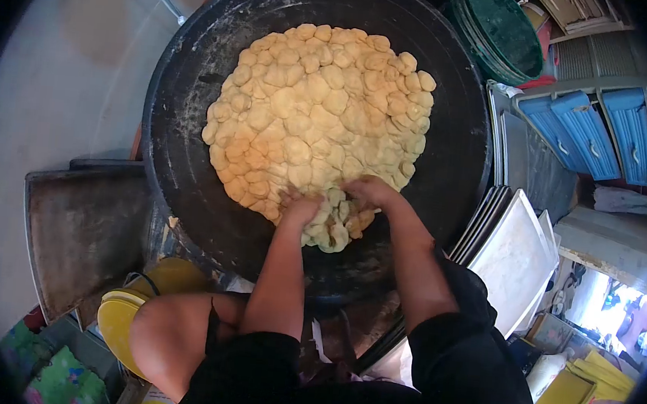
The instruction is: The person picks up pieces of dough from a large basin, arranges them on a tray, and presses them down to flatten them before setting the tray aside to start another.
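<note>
- Fingers of both hands were buried in the near edge of the wide mound of pale yellow dough lumps (316,118), so their exact spread could not be told; they looked curled into the lumps rather than stretched flat.
- Left hand (300,206) pressed down on the near-left part of the mound's rim, its knuckles up and fingertips hidden among the pieces.
- Right hand (366,190) lay just beside it, a little farther in, its fingers bent over a small cluster of lumps (333,229) that bulged out from the mound towards the person.
- That cluster sat between the two hands and slightly nearer the body than either; both hands touched it, the right from above and the left from the side.
- The rest of the mound spread away from the fingers towards the far rim of the large round black pan (196,78), whose floured bare surface ringed the dough on all sides.
- Being roughly round, the mound had no clear long axis; its bulk lay straight ahead of both hands.
- A rusty flat metal tray (82,232) rested beside the pan's near-left edge, and a stack of white trays (513,259) leaned at its right edge.
- A yellow plastic bucket (129,304) stood below the pan near the person's left knee.
</note>
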Action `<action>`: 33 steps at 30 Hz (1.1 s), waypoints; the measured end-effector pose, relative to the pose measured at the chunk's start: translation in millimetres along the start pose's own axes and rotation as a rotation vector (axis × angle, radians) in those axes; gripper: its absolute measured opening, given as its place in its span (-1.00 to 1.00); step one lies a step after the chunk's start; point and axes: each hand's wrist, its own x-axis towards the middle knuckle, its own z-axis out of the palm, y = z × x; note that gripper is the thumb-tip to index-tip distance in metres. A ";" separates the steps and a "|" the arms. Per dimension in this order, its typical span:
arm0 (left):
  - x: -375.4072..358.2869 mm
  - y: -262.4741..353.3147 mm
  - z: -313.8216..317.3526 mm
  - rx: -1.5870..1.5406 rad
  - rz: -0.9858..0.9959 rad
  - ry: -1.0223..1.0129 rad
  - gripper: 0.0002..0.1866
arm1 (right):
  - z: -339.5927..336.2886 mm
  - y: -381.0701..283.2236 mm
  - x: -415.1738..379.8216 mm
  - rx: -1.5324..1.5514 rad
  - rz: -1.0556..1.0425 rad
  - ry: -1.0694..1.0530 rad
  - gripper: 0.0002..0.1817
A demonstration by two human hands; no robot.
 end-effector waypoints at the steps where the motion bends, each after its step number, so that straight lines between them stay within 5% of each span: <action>1: -5.3 3.3 -3.7 0.277 0.091 -0.389 -0.37 | -6.1 15.0 13.2 -0.037 0.109 0.225 -0.22; 4: -42.6 42.5 -55.2 0.153 0.008 -0.605 -0.31 | 51.6 35.9 43.5 0.022 0.319 0.380 -0.24; 5: -28.8 33.9 -61.9 0.150 0.009 -0.607 -0.31 | 81.6 27.1 52.7 -0.275 0.244 0.603 -0.19; 7: 11.9 -4.8 -62.9 -0.270 -0.248 -0.286 -0.33 | 86.7 -18.7 27.3 -0.277 0.132 0.274 -0.14; 8: 24.0 -22.2 -48.7 -0.263 -0.251 -0.290 -0.33 | 79.0 -31.7 14.1 -0.268 0.134 0.272 -0.14; 10: 28.2 -33.6 -34.8 -0.015 -0.046 -0.187 -0.30 | 52.0 -42.8 -7.6 0.258 0.245 -0.074 -0.18; 11: 21.6 -27.7 -37.1 -0.016 -0.042 -0.178 -0.30 | 40.4 -30.4 -8.6 0.253 0.237 -0.073 -0.18; 13: -38.2 27.3 -62.4 0.079 -0.177 -0.444 -0.27 | 23.0 16.4 16.0 0.243 0.043 0.316 -0.21; 14: -31.4 20.8 -63.6 -0.097 -0.227 -0.597 -0.25 | 33.5 38.4 44.1 0.248 0.042 0.311 -0.21; 16: 13.3 -18.1 -51.6 -0.292 -0.254 -0.434 -0.27 | 67.8 67.3 92.5 0.749 0.019 0.256 -0.15; 17: 33.3 -33.9 -42.9 -0.486 -0.273 -0.263 -0.29 | 78.3 46.9 84.9 0.748 0.026 0.252 -0.15; 19: 30.8 -28.4 -40.5 -0.394 -0.289 -0.106 -0.40 | 94.0 -18.2 38.5 -0.052 0.136 0.382 -0.07; 20: 7.7 -11.2 -46.9 -0.421 -0.283 -0.198 -0.43 | 82.7 -23.3 25.8 -0.041 0.140 0.381 -0.07; 22: 2.9 -10.7 -48.3 -0.455 -0.266 -0.278 -0.47 | 41.4 -24.7 6.0 0.391 0.221 -0.185 0.00; 25: 23.7 -31.7 -41.0 -0.325 -0.040 -0.529 -0.45 | 22.2 -9.6 6.3 0.137 0.292 0.055 -0.01; 26: 12.6 -20.8 -47.0 -0.220 -0.131 -0.405 -0.46 | 18.5 43.0 61.3 0.305 0.075 -0.106 0.02; 28: 15.3 -17.3 -46.9 -0.125 -0.211 -0.273 -0.46 | 65.4 31.1 64.5 0.610 0.104 0.232 0.01; 29: 29.9 -27.9 -41.0 -0.127 -0.153 -0.176 -0.47 | 75.2 5.0 61.4 0.603 0.102 0.232 0.01; 31: 31.3 -32.1 -37.5 -0.113 -0.105 -0.096 -0.49 | 96.9 -38.7 34.7 -0.122 0.156 0.291 0.00; 32: 20.5 -21.7 -45.2 -0.331 -0.184 -0.154 -0.49 | 89.0 -40.1 22.4 -0.110 0.165 0.289 0.00; 33: 14.2 -15.7 -49.6 -0.556 -0.260 -0.203 -0.50 | 67.4 -41.0 10.5 0.104 0.160 0.068 -0.01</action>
